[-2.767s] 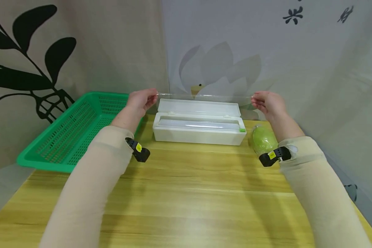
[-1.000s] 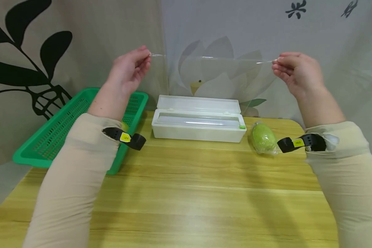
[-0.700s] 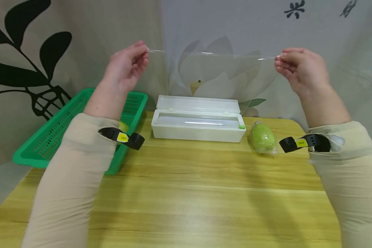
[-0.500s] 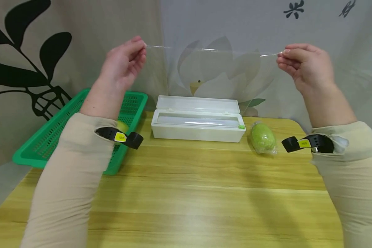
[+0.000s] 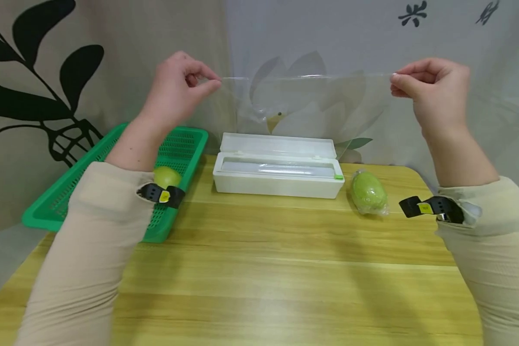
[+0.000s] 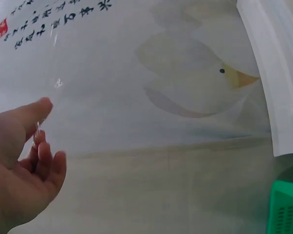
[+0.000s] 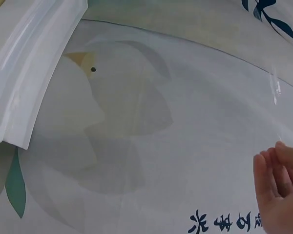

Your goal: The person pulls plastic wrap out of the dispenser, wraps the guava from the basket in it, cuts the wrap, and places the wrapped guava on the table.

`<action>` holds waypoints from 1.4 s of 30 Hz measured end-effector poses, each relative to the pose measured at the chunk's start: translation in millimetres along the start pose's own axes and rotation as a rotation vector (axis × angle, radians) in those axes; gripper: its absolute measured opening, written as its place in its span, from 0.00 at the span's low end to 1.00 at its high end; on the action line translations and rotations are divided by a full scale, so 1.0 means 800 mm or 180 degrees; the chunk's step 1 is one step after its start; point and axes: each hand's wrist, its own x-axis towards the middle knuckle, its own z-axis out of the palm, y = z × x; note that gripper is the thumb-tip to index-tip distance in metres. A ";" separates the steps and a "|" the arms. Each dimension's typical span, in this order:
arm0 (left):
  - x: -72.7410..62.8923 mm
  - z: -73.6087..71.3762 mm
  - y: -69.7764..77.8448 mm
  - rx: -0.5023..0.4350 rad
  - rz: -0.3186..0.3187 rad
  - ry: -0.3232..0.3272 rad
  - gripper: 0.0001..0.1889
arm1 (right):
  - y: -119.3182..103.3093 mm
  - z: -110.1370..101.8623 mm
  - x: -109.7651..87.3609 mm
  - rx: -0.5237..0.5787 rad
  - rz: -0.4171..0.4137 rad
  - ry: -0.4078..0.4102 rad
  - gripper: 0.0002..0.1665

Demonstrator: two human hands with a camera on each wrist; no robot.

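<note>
A sheet of clear cling film spans the gap between my two raised hands, above and behind the white cling film box. At its left corner my left hand pinches the film between thumb and forefinger; in the left wrist view a shiny fold of film shows at the fingers. My right hand pinches the opposite corner at about the same height. The box's lid stands tipped back, and a film roll lies inside. Right of the box sits a green fruit wrapped in film.
A green plastic basket stands at the left, partly behind my left forearm, with a yellow-green fruit in it. The wooden table stretches toward me. A printed cloth hangs behind the box.
Both hands have risen from just over the box and spread apart, drawing the film up. Lately the left hand has turned and shifted right, and more of the basket's fruit shows.
</note>
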 end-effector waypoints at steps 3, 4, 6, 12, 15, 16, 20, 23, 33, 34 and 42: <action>0.001 -0.002 0.001 0.0058 0.0051 0.0166 0.16 | -0.001 0.000 -0.001 -0.0297 -0.0057 0.0083 0.05; 0.002 -0.002 0.002 0.0088 0.0087 0.0243 0.16 | -0.002 0.000 -0.002 -0.0443 -0.0063 0.0114 0.05; 0.003 -0.002 0.002 0.0095 0.0211 0.0388 0.16 | -0.002 -0.001 -0.002 -0.0641 -0.0066 0.0149 0.05; -0.001 -0.004 -0.001 -0.0373 0.0409 0.0203 0.13 | 0.006 -0.015 -0.003 0.0161 -0.0191 -0.0499 0.04; -0.009 -0.005 -0.005 -0.0742 0.0403 -0.0128 0.11 | 0.015 -0.024 -0.004 0.0886 -0.0214 -0.1144 0.06; -0.012 -0.005 -0.007 -0.0857 0.0422 -0.0222 0.10 | 0.018 -0.027 -0.005 0.1089 -0.0235 -0.1358 0.05; -0.029 -0.002 -0.012 -0.1286 0.0517 -0.0517 0.08 | 0.032 -0.040 -0.009 0.1729 -0.0255 -0.2102 0.04; -0.042 0.000 -0.016 -0.1517 0.0639 -0.0683 0.07 | 0.038 -0.050 -0.017 0.1714 -0.0296 -0.2386 0.08; -0.091 0.006 -0.032 -0.1916 0.0615 -0.1401 0.05 | 0.057 -0.077 -0.056 0.1714 -0.0314 -0.3127 0.16; -0.095 0.007 -0.033 -0.1922 0.0605 -0.1462 0.05 | 0.059 -0.078 -0.061 0.1676 -0.0337 -0.3169 0.16; -0.120 0.021 -0.049 -0.2089 0.0632 -0.2074 0.05 | 0.077 -0.092 -0.089 0.1235 -0.0273 -0.3488 0.20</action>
